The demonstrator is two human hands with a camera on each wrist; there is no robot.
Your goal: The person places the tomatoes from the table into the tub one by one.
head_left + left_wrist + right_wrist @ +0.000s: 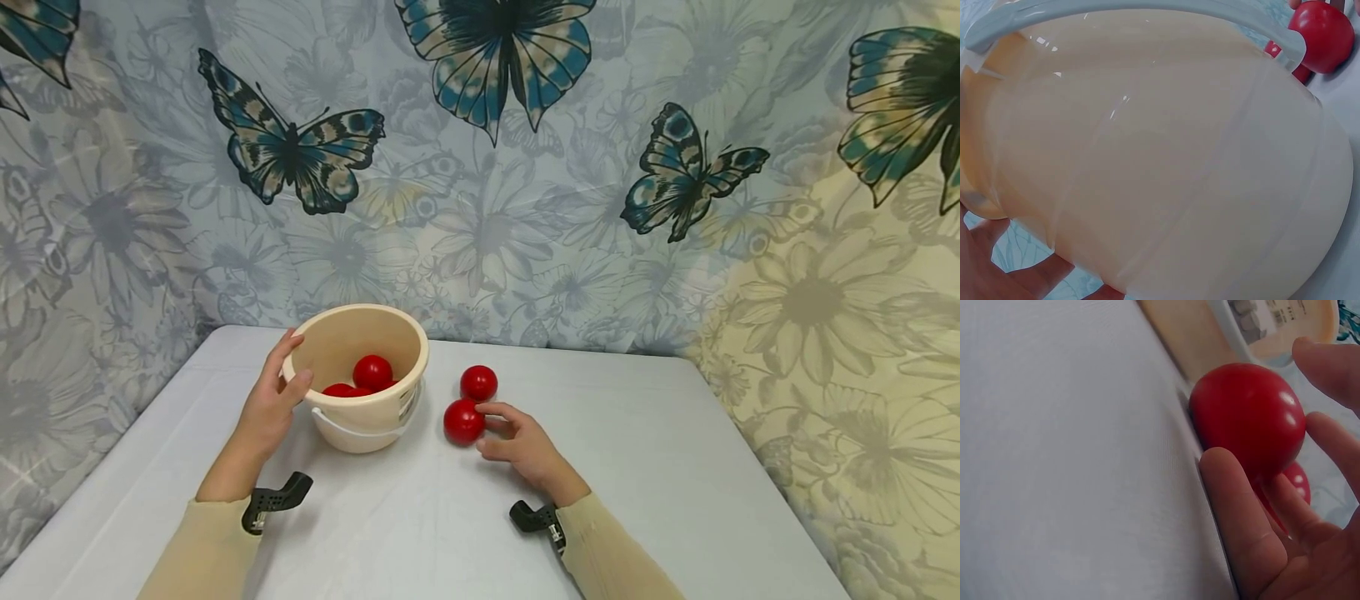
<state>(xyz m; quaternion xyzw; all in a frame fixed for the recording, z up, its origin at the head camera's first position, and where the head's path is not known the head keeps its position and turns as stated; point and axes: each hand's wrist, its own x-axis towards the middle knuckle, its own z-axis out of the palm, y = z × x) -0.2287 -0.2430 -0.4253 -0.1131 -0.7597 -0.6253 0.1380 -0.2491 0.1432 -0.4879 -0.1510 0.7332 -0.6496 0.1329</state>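
A cream plastic bucket [360, 417] stands left of centre on the table, its mouth leaning toward me, several red balls [372, 372] inside. Its pale handle [1141, 7] hangs down on the near side. My left hand [272, 398] holds the bucket's left side, thumb at the near rim and fingers round the outer wall. To the right of the bucket, two glossy red balls lie on the table: a nearer ball [463, 422] and a farther ball [478, 383] just behind it. My right hand [525, 446] is at the nearer ball's right side, fingers spread and fingertips at its surface.
A white cloth covers the table [660, 467]. Behind and on both sides hangs fabric [487, 233] printed with flowers and butterflies. Black camera mounts sit on the left wrist [273, 500] and the right wrist [536, 518]. A printed label [1272, 319] shows on the bucket's side.
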